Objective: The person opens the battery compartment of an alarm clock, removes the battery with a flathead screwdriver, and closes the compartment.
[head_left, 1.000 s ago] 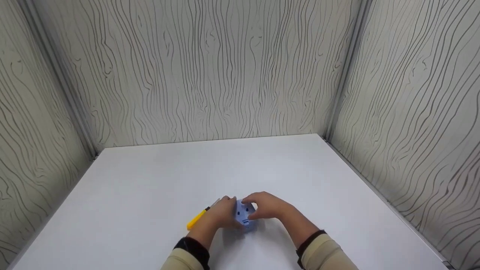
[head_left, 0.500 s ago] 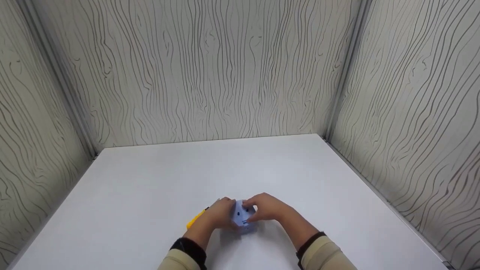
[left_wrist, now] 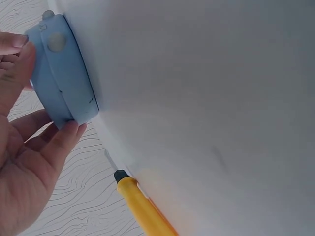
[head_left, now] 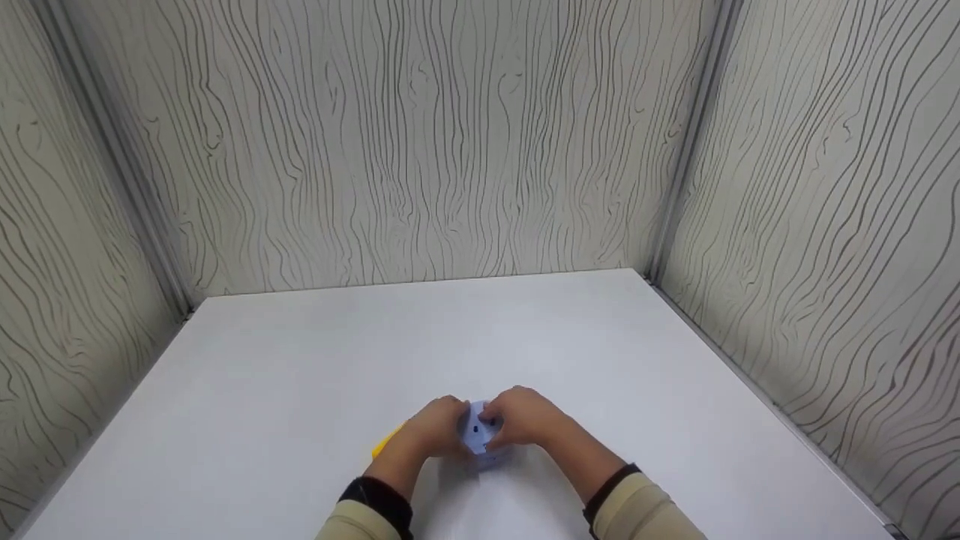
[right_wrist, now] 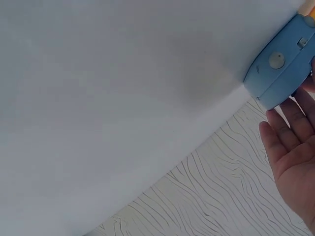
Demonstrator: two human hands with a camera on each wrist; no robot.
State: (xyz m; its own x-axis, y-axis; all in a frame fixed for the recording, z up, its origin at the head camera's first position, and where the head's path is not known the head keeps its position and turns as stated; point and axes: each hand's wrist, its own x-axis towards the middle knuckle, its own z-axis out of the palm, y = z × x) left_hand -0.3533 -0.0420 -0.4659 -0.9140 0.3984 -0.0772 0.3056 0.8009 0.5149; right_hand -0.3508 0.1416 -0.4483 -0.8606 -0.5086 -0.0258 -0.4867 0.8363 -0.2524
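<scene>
A small light-blue plastic device point(head_left: 472, 438) with dark holes in its upper face sits on the white table between both hands. Round grey knobs show on the side of this blue device point(left_wrist: 61, 73) in the left wrist view. My left hand point(head_left: 435, 429) grips its left side, thumb and fingers at opposite edges. My right hand point(head_left: 525, 417) has its curled thumb and forefinger on the right part of the upper face; its other fingers reach the edge in the right wrist view. The hands hide much of the device.
A screwdriver with a yellow handle point(left_wrist: 143, 209) lies on the table left of the device, mostly behind my left forearm in the head view. The white table point(head_left: 315, 352) is bounded by wood-patterned panels point(head_left: 420, 150) at the back and both sides.
The device has shifted slightly left and toward me with my left hand. My right hand has moved a little left, covering more of its face. More of the screwdriver is hidden.
</scene>
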